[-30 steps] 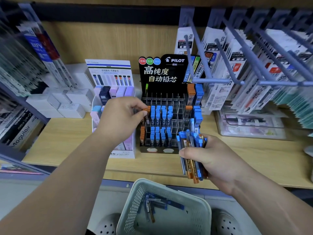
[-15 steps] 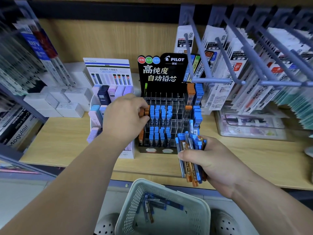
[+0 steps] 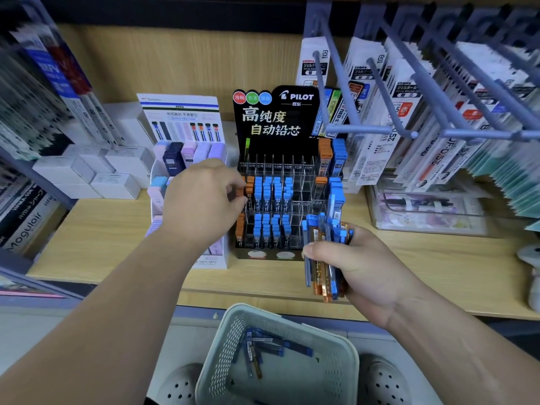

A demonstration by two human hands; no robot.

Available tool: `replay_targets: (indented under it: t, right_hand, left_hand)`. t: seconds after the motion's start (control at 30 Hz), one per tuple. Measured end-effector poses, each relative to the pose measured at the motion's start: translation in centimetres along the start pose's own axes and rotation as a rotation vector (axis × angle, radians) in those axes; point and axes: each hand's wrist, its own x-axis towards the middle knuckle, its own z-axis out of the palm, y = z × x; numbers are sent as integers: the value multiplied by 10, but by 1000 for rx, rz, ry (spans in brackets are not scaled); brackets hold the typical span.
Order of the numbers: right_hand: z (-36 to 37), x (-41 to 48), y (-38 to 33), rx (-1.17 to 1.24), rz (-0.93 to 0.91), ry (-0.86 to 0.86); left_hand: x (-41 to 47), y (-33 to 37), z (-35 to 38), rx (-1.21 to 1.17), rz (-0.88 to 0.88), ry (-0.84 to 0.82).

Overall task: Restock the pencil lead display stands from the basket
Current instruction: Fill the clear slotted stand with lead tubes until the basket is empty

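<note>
A black Pilot lead display stand (image 3: pixel 280 121) with clear slots stands on the wooden shelf, holding blue and orange lead cases. My left hand (image 3: pixel 201 200) is at the stand's left column, its fingertips pinching an orange lead case (image 3: pixel 240 191) at the middle row. My right hand (image 3: pixel 359 264) grips a bundle of blue and orange lead cases (image 3: pixel 324 252) upright in front of the stand's right side. Below the shelf, a pale mesh basket (image 3: pixel 344 358) holds several more blue lead cases (image 3: pixel 263 346).
A white stand of pastel lead cases (image 3: pixel 190 153) sits left of the Pilot stand, partly behind my left arm. White boxes (image 3: pixel 96 173) lie further left. Metal hooks with hanging refill packs (image 3: pixel 409 118) jut out at upper right. A clear case (image 3: pixel 426 211) sits at the right.
My left hand has shifted slightly down and left along the stand's left column, still at the orange cases. My right hand keeps its bundle in about the same place.
</note>
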Motion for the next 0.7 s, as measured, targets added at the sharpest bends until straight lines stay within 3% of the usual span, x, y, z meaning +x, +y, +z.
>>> replay_targets:
  t: [0.07,0.13,0.2,0.27,0.37,0.7]
  right_hand:
    - [0,2,1,7,-19,10]
    - [0,5,2,-2,-44,20]
    - [2,7,4,-19,-70,27]
    - [4,9,6,-57,-89,23]
    - [8,9,7,-102,-114,3]
    - [3,11,8,-76,-114,54]
  left_hand:
    - [-1,11,-9,-113,-85,53]
    - [-3,33,-18,-420,-280,19]
    - [-10,55,-21,-737,-472,-162]
    - [-18,69,-18,-891,-576,-355]
    - [-23,76,-11,-962,-634,-453]
    - [-21,75,-7,-1174,-791,-498]
